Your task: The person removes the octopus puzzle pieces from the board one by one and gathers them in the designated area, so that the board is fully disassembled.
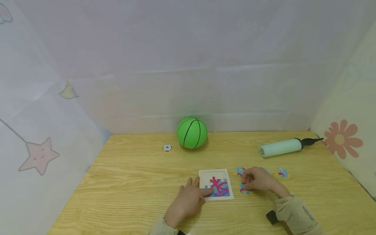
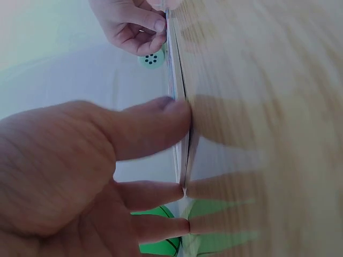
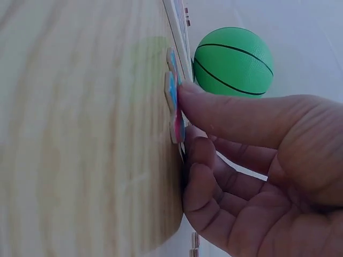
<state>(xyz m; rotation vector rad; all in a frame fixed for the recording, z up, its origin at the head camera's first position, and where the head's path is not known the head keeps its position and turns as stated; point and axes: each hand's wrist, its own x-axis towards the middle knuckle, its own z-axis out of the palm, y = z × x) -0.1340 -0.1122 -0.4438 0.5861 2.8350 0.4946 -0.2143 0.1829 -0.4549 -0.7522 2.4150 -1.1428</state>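
The right hand [image 1: 259,179] is holding a blue-and-pink piece [image 3: 171,88] right of the tray [image 1: 230,187], at the surface of the table [image 1: 132,182]; its thumb is lying against the printed face and its other fingers are curling at the edge, apparently pinching it. Whether the piece is resting fully on the wood, one cannot tell. The left hand [image 1: 188,199] is bracing the tray with fingers spread, the index lying over the fitted pieces [image 1: 221,187], the thumb touching the side. Good handling is probably calling for a light grip on the thin edge, leaving the knobs uncovered, and just enough left-hand pressure to prevent sliding. The piece is showing a pale, wood-like edge and rounded outlines. The tray is forming a shallow, pale square. Behind, a green ball [image 1: 191,133] is displaying black seams.
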